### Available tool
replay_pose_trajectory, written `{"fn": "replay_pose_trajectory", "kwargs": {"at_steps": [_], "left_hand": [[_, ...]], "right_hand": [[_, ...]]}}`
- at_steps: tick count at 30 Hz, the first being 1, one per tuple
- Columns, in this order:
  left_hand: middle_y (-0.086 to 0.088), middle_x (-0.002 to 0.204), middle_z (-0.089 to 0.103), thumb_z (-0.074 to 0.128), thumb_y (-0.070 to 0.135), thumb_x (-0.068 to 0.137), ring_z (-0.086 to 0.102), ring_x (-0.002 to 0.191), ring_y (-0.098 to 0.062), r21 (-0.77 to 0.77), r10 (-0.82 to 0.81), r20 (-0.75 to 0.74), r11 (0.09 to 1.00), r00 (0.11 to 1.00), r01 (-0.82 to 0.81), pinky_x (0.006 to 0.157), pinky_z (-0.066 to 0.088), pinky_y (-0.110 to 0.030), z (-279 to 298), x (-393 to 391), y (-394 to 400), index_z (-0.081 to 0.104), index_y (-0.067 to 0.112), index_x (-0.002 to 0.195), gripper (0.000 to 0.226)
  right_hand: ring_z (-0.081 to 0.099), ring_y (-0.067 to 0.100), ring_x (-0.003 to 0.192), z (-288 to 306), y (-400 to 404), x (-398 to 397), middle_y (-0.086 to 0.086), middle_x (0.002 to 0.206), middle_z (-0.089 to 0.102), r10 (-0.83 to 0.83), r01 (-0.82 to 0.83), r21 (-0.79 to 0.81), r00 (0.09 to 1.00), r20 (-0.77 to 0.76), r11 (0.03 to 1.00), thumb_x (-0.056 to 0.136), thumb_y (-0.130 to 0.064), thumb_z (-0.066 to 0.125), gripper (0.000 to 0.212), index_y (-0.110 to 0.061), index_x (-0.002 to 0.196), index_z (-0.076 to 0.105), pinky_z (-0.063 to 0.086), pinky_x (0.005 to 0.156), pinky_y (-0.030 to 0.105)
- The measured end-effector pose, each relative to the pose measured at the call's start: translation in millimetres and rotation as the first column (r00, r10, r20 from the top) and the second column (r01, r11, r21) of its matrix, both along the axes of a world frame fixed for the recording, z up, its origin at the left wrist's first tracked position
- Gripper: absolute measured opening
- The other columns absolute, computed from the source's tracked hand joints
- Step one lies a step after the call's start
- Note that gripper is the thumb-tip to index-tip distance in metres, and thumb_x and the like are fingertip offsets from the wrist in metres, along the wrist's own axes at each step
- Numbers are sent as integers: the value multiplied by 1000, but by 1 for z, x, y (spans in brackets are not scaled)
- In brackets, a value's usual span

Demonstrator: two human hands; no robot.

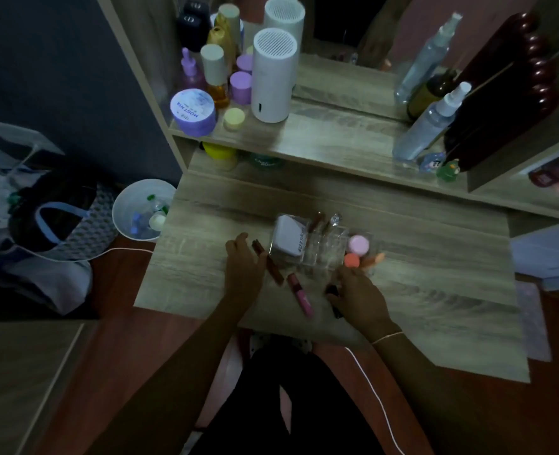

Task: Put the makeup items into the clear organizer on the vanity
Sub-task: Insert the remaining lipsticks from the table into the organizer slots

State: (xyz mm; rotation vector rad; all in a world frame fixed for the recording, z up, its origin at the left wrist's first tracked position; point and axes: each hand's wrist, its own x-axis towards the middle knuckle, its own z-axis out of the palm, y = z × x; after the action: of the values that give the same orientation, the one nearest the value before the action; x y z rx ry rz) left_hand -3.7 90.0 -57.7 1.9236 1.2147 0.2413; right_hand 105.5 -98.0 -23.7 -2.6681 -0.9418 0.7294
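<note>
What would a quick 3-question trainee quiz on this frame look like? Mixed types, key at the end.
1. True or false: the pink lip gloss tube already lies inside the clear organizer.
2. Which hand touches the brown tube at the organizer's left side?
   A. left hand
   B. right hand
   C. neither
3. Fill in: the pale compact case sits in the organizer's ____ end compartment (left or right, as seen).

Key
1. False: it lies on the vanity top, between the hands.
2. A
3. left
</note>
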Motion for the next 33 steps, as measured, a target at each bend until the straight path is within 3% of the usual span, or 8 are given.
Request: {"fn": "replay_pose_trajectory", "kwargs": {"at_steps": [9,15,19,22,27,29,31,33], "left_hand": [[-20,122,46,65,15,84,55,99,-32,51,-39,-71,998,997,42,75,39,-28,0,3,5,47,3,125,46],[-20,106,51,56,8,86,54,81,-29,121,-72,-130,989,989,88,62,37,-30,1,-3,11,51,2,109,24],[-21,103,53,55,11,88,57,82,-32,142,-82,-136,985,987,102,63,42,-32,1,-6,21,50,4,114,27],[-23,111,54,54,11,90,57,94,-35,117,-56,-76,991,995,65,71,39,-30,5,-4,30,46,2,128,39],[-19,111,57,57,14,91,58,93,-27,144,-2,23,990,1000,-1,70,38,-26,29,13,44,57,0,111,24],[-14,106,59,58,16,91,57,88,-18,176,-35,96,984,995,18,69,39,-16,43,24,48,58,3,107,20],[-5,95,57,62,15,89,50,74,-3,227,-128,200,971,971,81,61,40,-7,59,35,46,60,7,101,14],[2,90,54,66,11,86,48,69,6,253,-240,308,953,921,163,67,40,2,70,45,40,61,9,97,12]], "right_hand": [[56,35,104,-11,4,-16,16,114,57,-80,81,49,996,-26,995,77,-10,67,29,-7,103,57,46,76,40],[58,34,98,-10,14,-20,15,107,60,-76,77,76,997,-28,994,76,-8,67,25,-8,101,61,46,76,37],[59,33,98,-9,19,-20,16,102,63,-83,87,106,996,-40,991,77,-10,67,25,-10,101,61,44,76,36],[62,33,93,1,21,-17,15,99,67,-115,121,151,992,-49,981,77,-12,69,24,-13,100,61,47,73,37],[66,23,82,27,23,3,8,96,69,-207,214,316,977,-53,924,75,-9,74,26,-17,97,62,47,67,23],[65,20,79,38,25,16,7,95,69,-232,225,369,972,-25,902,75,-10,75,27,-18,98,63,47,67,16],[66,20,81,46,26,30,7,93,72,-256,232,390,967,9,891,73,-11,77,32,-20,101,66,52,73,26],[66,19,83,51,27,42,6,94,72,-278,256,409,961,-6,876,72,-7,77,30,-19,99,69,55,77,32]]}}
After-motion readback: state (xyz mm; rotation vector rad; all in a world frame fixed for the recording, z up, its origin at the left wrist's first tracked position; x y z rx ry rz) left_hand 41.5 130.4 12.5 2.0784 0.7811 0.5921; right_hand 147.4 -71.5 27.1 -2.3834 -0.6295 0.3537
